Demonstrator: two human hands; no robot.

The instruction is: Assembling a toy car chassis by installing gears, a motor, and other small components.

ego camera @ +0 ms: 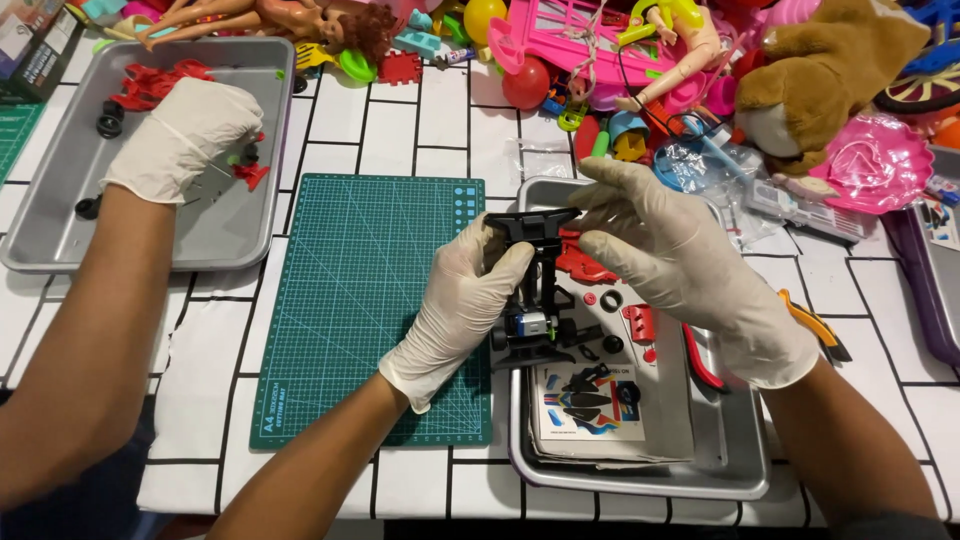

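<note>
Both my hands wear white gloves and hold a black toy car frame (535, 290) upright over the near metal tray (720, 470). My left hand (460, 300) grips the frame from the left side. My right hand (680, 265) pinches its flat black top piece from the right. A small silver and blue motor sits low in the frame. Loose red parts (585, 262), small black pieces and a printed sheet (590, 405) lie in the tray under it.
A green cutting mat (350, 300) lies left of the tray. A co-worker's gloved hand (185, 135) reaches into a second tray (60, 180) holding red and black parts. Orange-handled pliers (815, 325) lie at the right. Piled toys, including a brown plush (830, 70), fill the back.
</note>
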